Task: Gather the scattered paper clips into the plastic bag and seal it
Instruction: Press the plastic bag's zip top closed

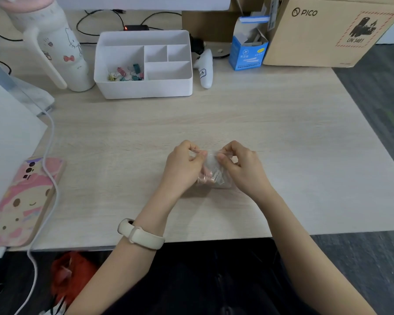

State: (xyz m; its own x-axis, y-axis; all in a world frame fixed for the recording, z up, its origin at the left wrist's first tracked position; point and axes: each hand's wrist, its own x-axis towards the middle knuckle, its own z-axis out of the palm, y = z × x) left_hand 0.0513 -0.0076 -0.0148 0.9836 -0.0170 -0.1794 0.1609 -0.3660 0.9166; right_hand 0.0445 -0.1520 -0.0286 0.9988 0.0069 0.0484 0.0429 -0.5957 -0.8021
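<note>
Pinching the mouth of the plastic bag [212, 165] from both ends, I am holding it just above the table [282, 133], nearer the front edge than the back. My left hand [184, 164] is clamping thumb and curled fingers on the left end of the strip and my right hand [241, 167] is doing likewise on the right end. That is pulling the opening taut between them, which I judge suits pressing the seal shut. The paper clips [206, 178], pinkish through the film, are sagging in the bag's bottom, away from the strip. I am seeing none loose on the wood, so the gathering looks done. Whether the seal is closing anywhere I cannot tell. Pale wood grain is running across the tabletop. Toward the back edge a white divided tray [143, 90] is holding coloured binder clips [126, 73] in its large left compartment, beside a tall bottle [62, 53]. A cardboard box [328, 35] is filling the back-right corner, and a phone [21, 201] with a white cable is lying by the left edge.
</note>
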